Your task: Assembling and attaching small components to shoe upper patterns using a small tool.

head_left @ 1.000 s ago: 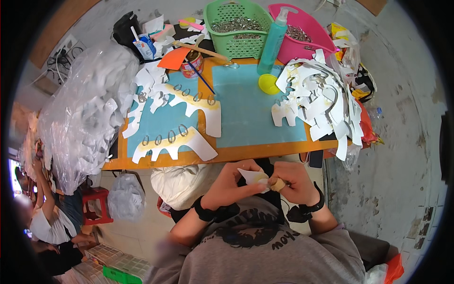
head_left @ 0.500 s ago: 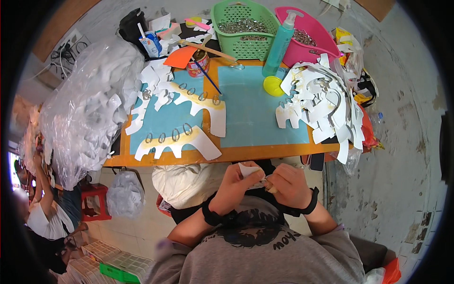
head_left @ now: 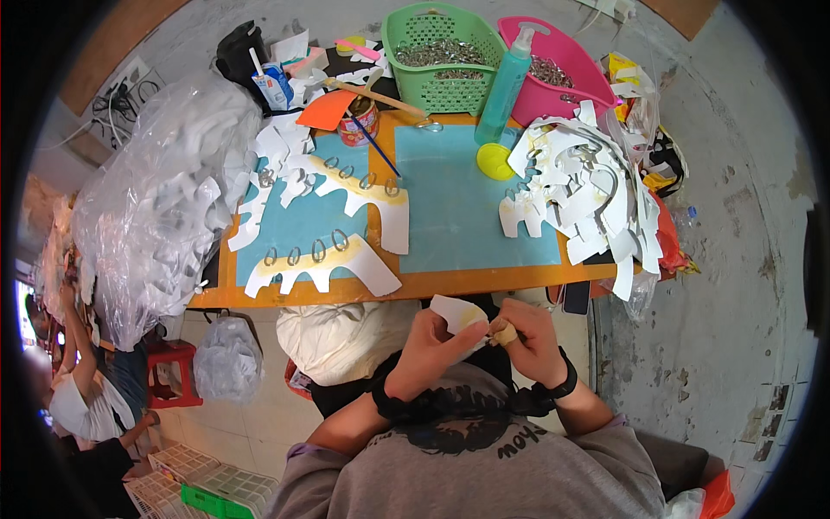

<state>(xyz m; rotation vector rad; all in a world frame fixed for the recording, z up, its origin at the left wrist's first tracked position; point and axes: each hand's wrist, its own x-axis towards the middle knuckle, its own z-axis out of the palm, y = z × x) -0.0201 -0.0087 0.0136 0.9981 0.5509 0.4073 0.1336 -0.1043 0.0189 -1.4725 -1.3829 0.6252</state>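
Observation:
Over my lap, just off the table's front edge, my left hand is closed on a white cut-out piece with a yellowish smear on it. My right hand is close beside it, fingers pinched together at the piece's right end. A tan wrap is around one of its fingers. What those fingertips pinch is too small to make out. On the table before me lies a toothed white piece with yellowish glue and several metal rings along its edge. Another such piece is behind it.
Behind stand a green basket and a pink basket of metal parts, a teal pump bottle, a glue tin and a yellow lid. White pieces are heaped right. A plastic bag bulges left.
My hands have shifted slightly apart and turned, so more of the white piece and its yellowish smear shows. The right hand's finger wrap has come into view. The pieces on the table have not moved.

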